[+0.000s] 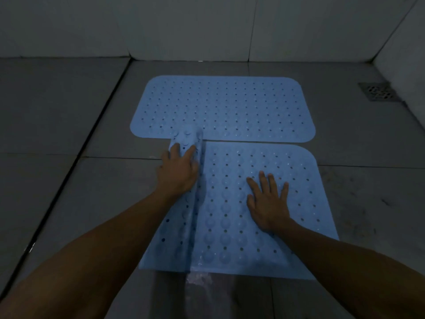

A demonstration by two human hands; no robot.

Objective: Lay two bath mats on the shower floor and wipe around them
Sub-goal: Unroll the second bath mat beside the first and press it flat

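So: near mat [253, 203] lies under both hands, right hand [268, 201] flat with fingers spread on it, left hand [178, 168] open, pressing its curled-over left edge. Far mat [222, 107] lies flat just beyond the fingertips. Two mats, both light blue, perforated, rounded corners.

This is a shower area in a bathroom. The floor [69, 125] is laid in large grey tiles with dark grout lines, and pale tiled walls [184, 26] meet it at a corner. A square metal drain [378, 91] sits in the floor by the right wall. Two blue perforated mats [225, 107] (the suction-cup kind) lie on the tiles.
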